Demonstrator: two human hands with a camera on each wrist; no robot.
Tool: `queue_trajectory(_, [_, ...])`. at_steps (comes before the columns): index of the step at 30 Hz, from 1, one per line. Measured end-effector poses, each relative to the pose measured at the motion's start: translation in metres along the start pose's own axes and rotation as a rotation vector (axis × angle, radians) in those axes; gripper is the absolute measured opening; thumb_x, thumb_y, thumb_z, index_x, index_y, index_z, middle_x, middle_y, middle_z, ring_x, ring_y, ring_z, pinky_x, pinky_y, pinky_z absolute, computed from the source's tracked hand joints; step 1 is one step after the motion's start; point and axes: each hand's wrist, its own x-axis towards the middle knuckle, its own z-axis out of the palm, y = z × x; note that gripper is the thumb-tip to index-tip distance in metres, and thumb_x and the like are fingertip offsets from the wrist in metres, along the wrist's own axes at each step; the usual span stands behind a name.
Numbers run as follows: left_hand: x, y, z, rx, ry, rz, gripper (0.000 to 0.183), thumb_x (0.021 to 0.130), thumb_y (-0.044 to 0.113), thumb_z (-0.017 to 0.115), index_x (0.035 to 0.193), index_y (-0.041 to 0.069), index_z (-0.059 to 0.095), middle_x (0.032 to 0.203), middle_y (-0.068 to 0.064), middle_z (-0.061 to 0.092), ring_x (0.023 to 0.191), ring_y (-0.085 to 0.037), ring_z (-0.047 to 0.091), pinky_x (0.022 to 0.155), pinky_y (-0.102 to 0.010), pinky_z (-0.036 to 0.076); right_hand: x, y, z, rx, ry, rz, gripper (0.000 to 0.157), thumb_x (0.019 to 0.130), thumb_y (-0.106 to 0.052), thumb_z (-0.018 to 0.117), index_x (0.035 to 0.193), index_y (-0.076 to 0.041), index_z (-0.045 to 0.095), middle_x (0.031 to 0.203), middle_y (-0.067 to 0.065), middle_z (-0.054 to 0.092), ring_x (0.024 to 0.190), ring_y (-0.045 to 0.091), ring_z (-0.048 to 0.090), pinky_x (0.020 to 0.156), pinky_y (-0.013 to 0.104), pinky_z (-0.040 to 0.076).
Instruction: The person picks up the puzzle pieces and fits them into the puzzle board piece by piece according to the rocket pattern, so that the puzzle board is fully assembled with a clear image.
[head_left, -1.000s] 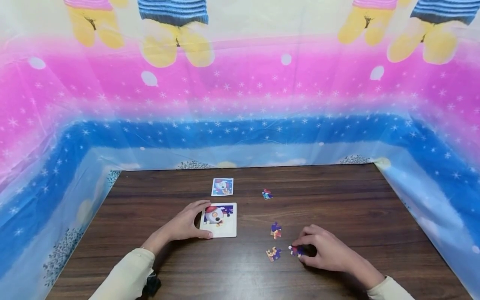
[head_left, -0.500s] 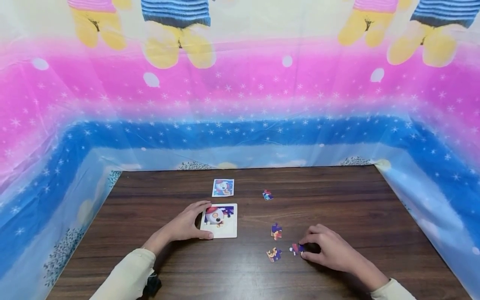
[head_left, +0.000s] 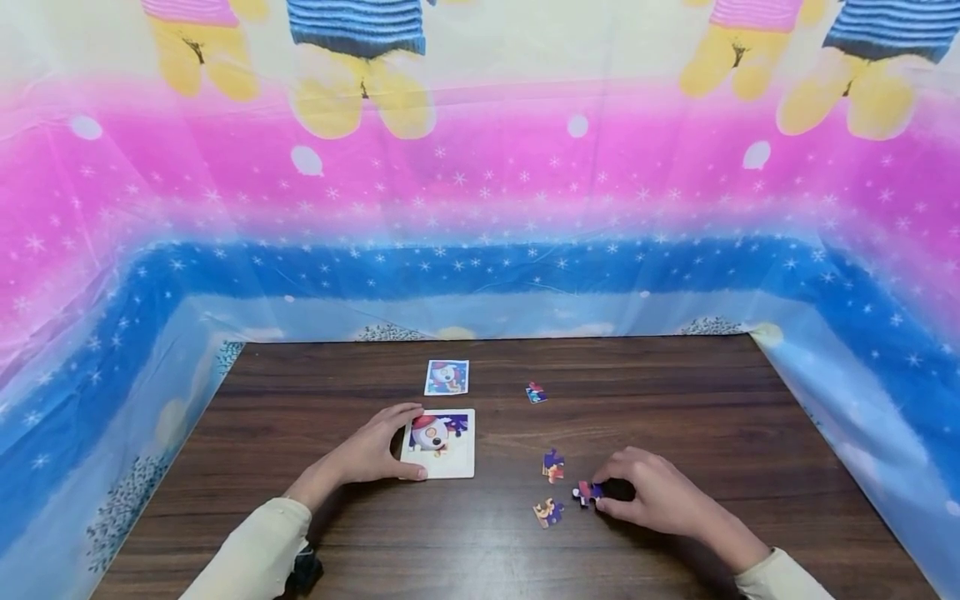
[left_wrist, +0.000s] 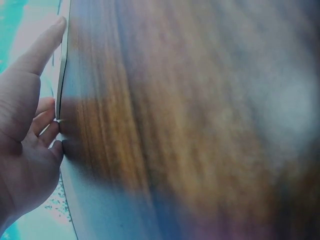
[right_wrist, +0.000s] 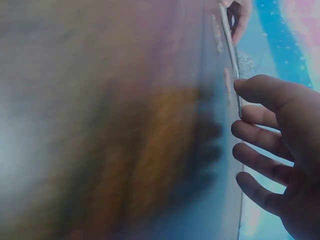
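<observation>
On the left, a square white puzzle tray (head_left: 461, 462) lies on the table, its upper part filled with pieces showing a white animal in a red hat. My left hand (head_left: 363, 450) grips the tray by its left side, fingers at the far corner and thumb at the near one. To the right, my right hand (head_left: 652, 496) pinches the right side of a purple and red jigsaw piece (head_left: 585, 493) between thumb and fingers, low over the table. In the right wrist view, the thumb (right_wrist: 260, 90) and spread fingertips of my right hand show at the table's surface.
Two loose jigsaw pieces, one purple and orange (head_left: 553, 465) and one yellow and purple (head_left: 548, 512), lie left of my right hand. Farther back are a red and blue piece (head_left: 536, 392) and a small picture card (head_left: 447, 377). A printed curtain (head_left: 480, 267) borders the table.
My right fingers have shifted from over the jigsaw piece to its right side. The piece has turned slightly and moved a little left and away. My left hand and the tray have stayed put.
</observation>
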Motion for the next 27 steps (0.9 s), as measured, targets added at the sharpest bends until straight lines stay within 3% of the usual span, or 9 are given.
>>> queue_trajectory(12, [-0.002, 0.001, -0.002, 0.0, 0.0, 0.004, 0.103, 0.08, 0.057, 0.083, 0.157, 0.005, 0.04, 0.162, -0.015, 0.035, 0.149, -0.038, 0.032, 0.112, -0.059, 0.037, 0.053, -0.025, 0.003, -0.045, 0.058, -0.045, 0.026, 0.092, -0.042, 0.076, 0.109, -0.023, 0.08, 0.101, -0.013, 0.073, 0.096, 0.007, 0.065, 0.083, 0.038, 0.057])
queue_trajectory(20, [-0.003, 0.002, -0.002, 0.0, 0.004, 0.009, 0.102, 0.08, 0.054, 0.084, 0.156, 0.004, 0.04, 0.162, -0.015, 0.035, 0.148, -0.037, 0.033, 0.112, -0.059, 0.037, 0.085, -0.042, 0.012, -0.071, 0.106, -0.074, 0.027, 0.09, -0.041, 0.078, 0.106, -0.02, 0.081, 0.092, -0.011, 0.072, 0.078, 0.003, 0.053, 0.062, 0.023, 0.043])
queue_trajectory(27, [-0.003, 0.001, -0.002, -0.002, 0.002, 0.012, 0.103, 0.08, 0.055, 0.084, 0.157, 0.004, 0.039, 0.162, -0.016, 0.035, 0.149, -0.038, 0.032, 0.112, -0.059, 0.037, 0.112, -0.059, 0.019, -0.057, 0.125, -0.093, 0.027, 0.091, -0.041, 0.077, 0.106, -0.019, 0.081, 0.099, -0.008, 0.076, 0.087, 0.006, 0.063, 0.071, 0.028, 0.053])
